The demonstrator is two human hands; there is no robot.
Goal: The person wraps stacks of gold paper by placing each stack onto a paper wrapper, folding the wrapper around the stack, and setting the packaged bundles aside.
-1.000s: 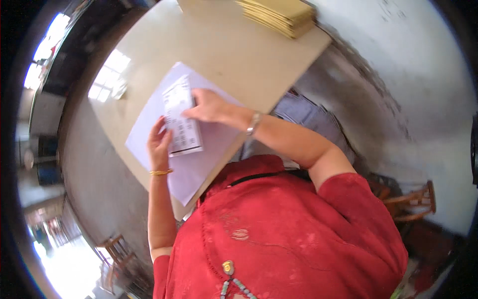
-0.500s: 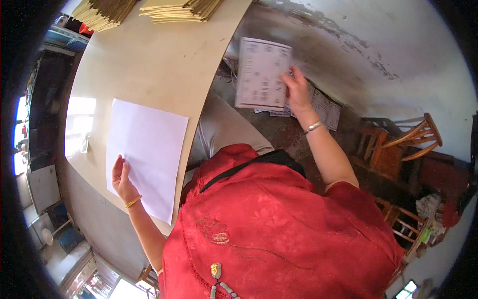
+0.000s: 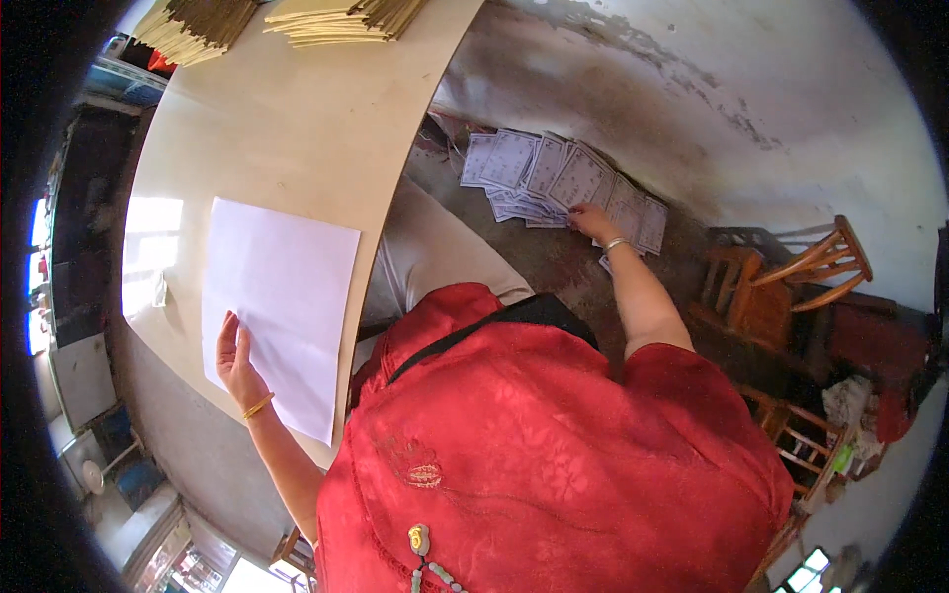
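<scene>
A large white sheet of paper (image 3: 287, 287) lies on the pale table in front of me, near its edge. My left hand (image 3: 235, 361) rests at the sheet's lower left part, fingers stretched out and thumb a little apart, gripping nothing. To the right, my right arm reaches down to the floor beside the table. My right hand (image 3: 591, 223) has its fingers closed at the lower corner of a printed sheet (image 3: 581, 181), which lies on top of a spread pile of similar printed sheets (image 3: 509, 158). The fingertips are small in view.
Two stacks of yellowish-brown paper (image 3: 331, 22) stand at the table's far end. The table's right edge (image 3: 410, 138) runs between me and the floor pile. A stained wall (image 3: 751, 89) rises behind the pile. Wooden chairs (image 3: 825, 267) stand at the right.
My right hand has lowered the printed sheet from beside the table to the pile on the floor. My left hand stays on the white sheet. The view has shifted slightly.
</scene>
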